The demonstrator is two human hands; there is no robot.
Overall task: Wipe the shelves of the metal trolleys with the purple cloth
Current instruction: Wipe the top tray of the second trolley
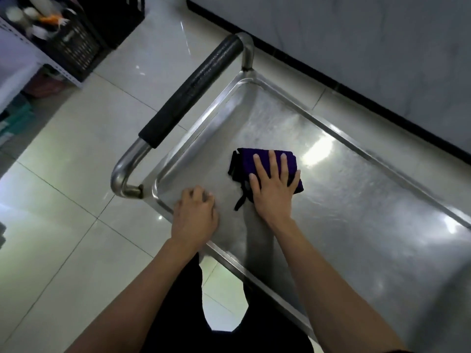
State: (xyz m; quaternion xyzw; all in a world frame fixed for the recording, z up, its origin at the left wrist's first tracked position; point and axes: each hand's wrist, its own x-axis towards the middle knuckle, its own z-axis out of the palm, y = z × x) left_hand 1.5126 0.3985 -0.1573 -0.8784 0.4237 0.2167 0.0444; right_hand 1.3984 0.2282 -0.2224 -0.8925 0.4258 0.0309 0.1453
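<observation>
1. The purple cloth [265, 165] lies folded into a thick pad on the top shelf [356, 200] of the metal trolley [178, 154], toward the handle end and well inside the raised rim.
2. By the look of it, it is soft, light and limp. A dark edge and a loose strap-like tail trail out at its near-left corner, so it is likely to bunch or unfold if it is dragged by one corner.
3. My read on where to take it: flat from above, palm across the middle of the pad, so the folds stay stacked and the pressure spreads evenly over the steel.
4. The shelf is smooth and glossy with bright glare patches. I judge the cloth will slide easily, so it is downward pressure, not a grip, that keeps it under control.
5. The right hand [274, 186] is doing just that: fingers straight and spread wide, pressing flat on the near-right part of the cloth, nothing pinched.
6. The left hand [195, 215] sits at the near-left corner of the shelf, fingers curled over the rim. It seems to be steadying the trolley, though how tightly it grips I cannot tell.
7. The black-sleeved handle [193, 90] stands beyond the left hand, untouched.
</observation>
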